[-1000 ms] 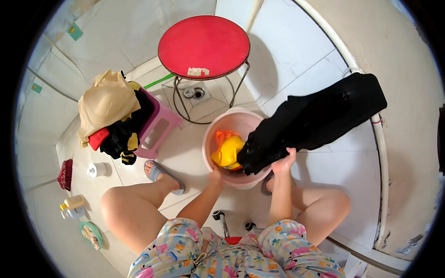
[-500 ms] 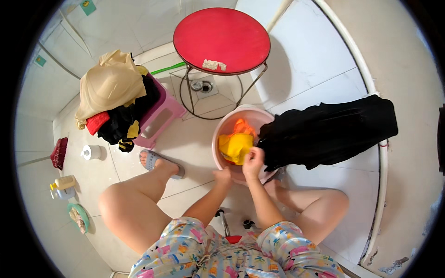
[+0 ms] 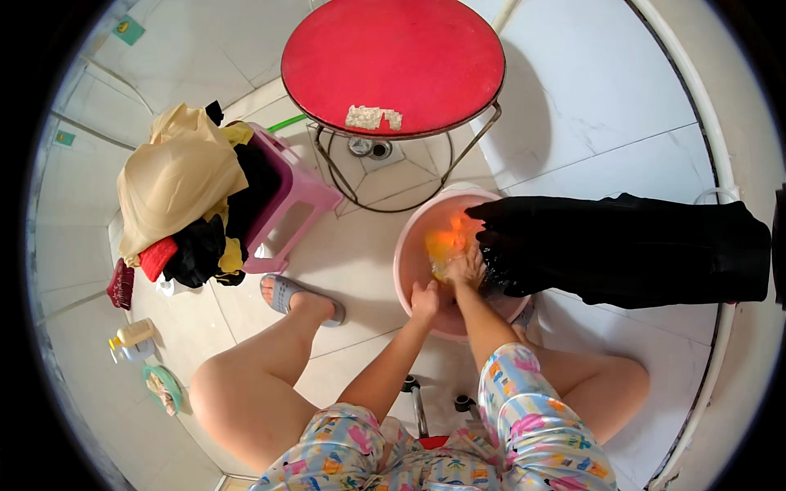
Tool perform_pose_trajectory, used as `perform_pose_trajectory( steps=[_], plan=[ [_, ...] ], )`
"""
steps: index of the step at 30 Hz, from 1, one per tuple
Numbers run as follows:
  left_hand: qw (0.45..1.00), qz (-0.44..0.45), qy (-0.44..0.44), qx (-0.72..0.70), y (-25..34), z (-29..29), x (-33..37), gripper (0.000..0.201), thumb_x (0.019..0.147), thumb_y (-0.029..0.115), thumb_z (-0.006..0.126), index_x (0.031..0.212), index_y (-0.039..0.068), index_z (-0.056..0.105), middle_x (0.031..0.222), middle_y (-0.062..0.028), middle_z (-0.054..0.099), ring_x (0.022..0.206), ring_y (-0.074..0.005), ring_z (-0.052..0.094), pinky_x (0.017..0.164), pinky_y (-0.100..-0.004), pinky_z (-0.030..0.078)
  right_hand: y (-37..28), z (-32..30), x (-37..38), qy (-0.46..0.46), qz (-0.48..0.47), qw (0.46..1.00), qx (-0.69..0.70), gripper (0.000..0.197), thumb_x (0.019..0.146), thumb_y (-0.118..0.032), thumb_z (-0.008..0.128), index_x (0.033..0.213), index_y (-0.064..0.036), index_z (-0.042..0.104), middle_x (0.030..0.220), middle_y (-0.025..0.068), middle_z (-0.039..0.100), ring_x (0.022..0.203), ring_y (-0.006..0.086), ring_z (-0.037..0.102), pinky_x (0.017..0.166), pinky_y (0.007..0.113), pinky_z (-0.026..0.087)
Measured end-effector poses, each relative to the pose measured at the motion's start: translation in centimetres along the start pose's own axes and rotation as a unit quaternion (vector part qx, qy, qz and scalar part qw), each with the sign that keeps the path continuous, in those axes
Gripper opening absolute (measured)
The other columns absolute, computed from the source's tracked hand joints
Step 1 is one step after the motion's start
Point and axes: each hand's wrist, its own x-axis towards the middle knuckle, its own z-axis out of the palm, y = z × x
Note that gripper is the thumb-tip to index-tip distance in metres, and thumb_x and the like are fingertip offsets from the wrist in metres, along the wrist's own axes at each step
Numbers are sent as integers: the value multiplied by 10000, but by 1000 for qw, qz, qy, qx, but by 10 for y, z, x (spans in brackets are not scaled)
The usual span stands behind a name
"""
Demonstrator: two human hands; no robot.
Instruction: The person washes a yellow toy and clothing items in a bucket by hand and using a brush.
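Note:
A pale pink basin (image 3: 404,274) holds water between my feet. My left hand (image 3: 425,299) is closed on its near left rim. My right hand (image 3: 466,267) reaches down into the basin, fingers stretched out and partly under water, against a yellow and orange cloth (image 3: 446,243). Ripples blur the cloth's outline. Beside that hand, one end of a long black cloth (image 3: 622,250) dips into the basin, and the rest stretches over the right side. What lies beneath it is hidden.
A round red stool (image 3: 393,61) stands beyond the basin, near a floor drain (image 3: 381,150). To the left, a pink plastic stool (image 3: 307,188) stands beside heaped clothes (image 3: 180,188). Along the left wall are a brush (image 3: 121,283), bottles (image 3: 133,333) and a green dish (image 3: 166,385).
My right hand has gone from above the basin's near side down into the water, and the yellow cloth is pushed lower. The view has shifted, so the basin appears further right.

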Motion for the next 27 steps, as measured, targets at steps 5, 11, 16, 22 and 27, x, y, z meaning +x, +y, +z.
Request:
perform_pose_trajectory(
  steps=[5, 11, 16, 22, 27],
  plan=[
    [944, -124, -61, -298, -45, -46, 40, 494, 918, 333, 388, 1212, -63, 426, 1169, -144, 517, 1074, -238, 490, 917, -329, 382, -81, 10, -54, 4, -87, 993, -77, 573, 820, -480, 420, 1272, -128, 436, 1376, 149, 297, 1248, 449, 232, 984, 599, 193],
    [821, -242, -265, -445, 18, 20, 5, 551, 922, 431, 349, 1282, 16, 378, 1265, -122, 456, 1136, -250, 452, 967, -362, 349, 16, 32, -17, 200, 229, 952, -26, 544, 824, -378, 484, 1300, -129, 393, 1253, 156, 469, 1145, 312, 451, 970, 367, 341],
    [790, -236, -271, -497, 47, -37, -1, 552, 893, 496, 375, 1245, 76, 439, 1233, -101, 493, 1139, -261, 457, 987, -416, 332, -52, -23, -72, 69, 7, 930, 361, 397, 727, -129, 588, 1122, -111, 555, 1083, 208, 564, 1004, 372, 530, 831, 402, 439],
    [728, -184, -387, -535, 70, -35, -18, 309, 887, 327, 460, 1042, 65, 511, 926, -113, 592, 813, -269, 591, 751, -403, 496, -112, -111, -142, 217, -38, 950, 220, 282, 632, -151, 667, 896, -80, 600, 865, 163, 576, 826, 330, 569, 744, 388, 471],
    [708, -102, -428, -553, 58, -23, -16, 279, 899, 263, 434, 1067, 51, 505, 959, -116, 589, 827, -263, 591, 752, -388, 497, -123, -129, -142, 311, -144, 931, 123, 202, 700, -255, 643, 668, -81, 545, 723, 108, 575, 651, 335, 567, 560, 433, 467]
  ],
)
